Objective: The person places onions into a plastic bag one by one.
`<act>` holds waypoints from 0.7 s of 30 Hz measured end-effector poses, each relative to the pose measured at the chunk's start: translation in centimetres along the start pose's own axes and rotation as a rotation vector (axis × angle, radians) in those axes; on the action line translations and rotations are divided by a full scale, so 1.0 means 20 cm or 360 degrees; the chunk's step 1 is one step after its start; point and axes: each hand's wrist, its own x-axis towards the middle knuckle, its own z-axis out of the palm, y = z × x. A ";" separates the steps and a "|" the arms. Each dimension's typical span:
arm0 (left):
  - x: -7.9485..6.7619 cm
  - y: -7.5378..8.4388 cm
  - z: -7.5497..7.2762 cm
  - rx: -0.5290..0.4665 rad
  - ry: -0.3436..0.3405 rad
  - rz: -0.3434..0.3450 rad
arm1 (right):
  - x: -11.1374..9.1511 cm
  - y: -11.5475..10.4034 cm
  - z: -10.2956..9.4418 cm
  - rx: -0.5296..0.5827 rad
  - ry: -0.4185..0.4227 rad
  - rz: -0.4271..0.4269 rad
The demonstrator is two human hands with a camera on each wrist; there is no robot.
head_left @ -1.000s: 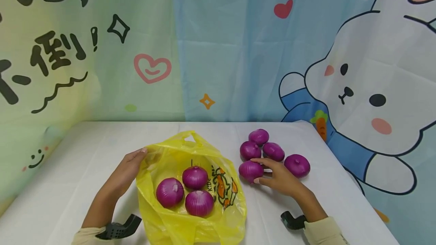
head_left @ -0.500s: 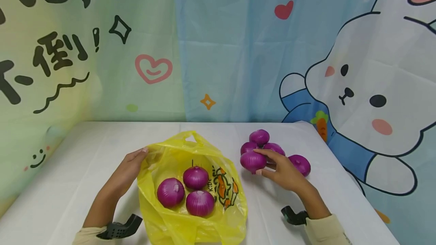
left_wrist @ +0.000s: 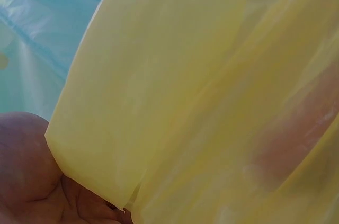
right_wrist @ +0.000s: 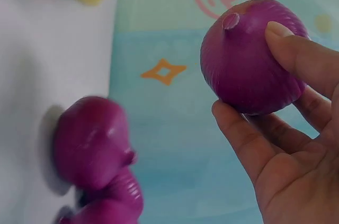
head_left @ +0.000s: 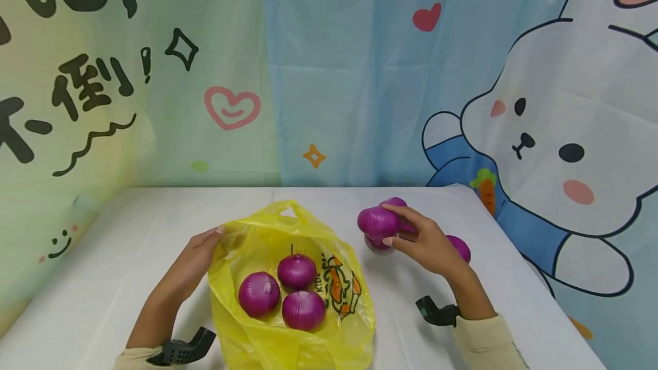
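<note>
My right hand (head_left: pixel 432 244) holds a purple onion (head_left: pixel 378 223) between thumb and fingers, raised off the table; the right wrist view shows the lifted onion (right_wrist: pixel 254 57) well apart from an onion (right_wrist: pixel 92 142) on the cloth. On the left, my left hand (head_left: pixel 192 261) grips the upper left edge of a yellow plastic bag (head_left: pixel 241 341). Its thin film (left_wrist: pixel 159 86) fills most of the left wrist view, with fingers showing dimly through it. Inside the spread mouth sit three onions, one of them at the left (head_left: pixel 259 294).
Behind and below the raised onion, other onions are partly hidden by it and the right hand. One more onion (head_left: pixel 459 248) shows just beyond the right wrist. A white cloth covers the table (head_left: pixel 154 216), backed by a printed curtain (head_left: pixel 329 73).
My right hand has lifted an onion off the table, up and away over the other onions. The left hand keeps its grip on the bag, and the three onions inside stay put.
</note>
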 end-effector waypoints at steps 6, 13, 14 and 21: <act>0.00 -0.01 -0.01 0.0014 0.0012 0.0025 | 0.06 -0.09 0.04 0.0077 -0.0018 -0.0066; -0.01 0.00 -0.01 0.0002 0.0016 0.0005 | 0.11 -0.19 0.13 0.0207 -0.0102 -0.0197; -0.01 0.00 -0.01 0.0003 0.0015 0.0005 | 0.11 -0.20 0.14 0.0221 -0.0119 -0.0228; 0.00 0.00 0.00 -0.0010 0.0004 0.0007 | 0.14 -0.30 0.23 0.0311 -0.0237 -0.0428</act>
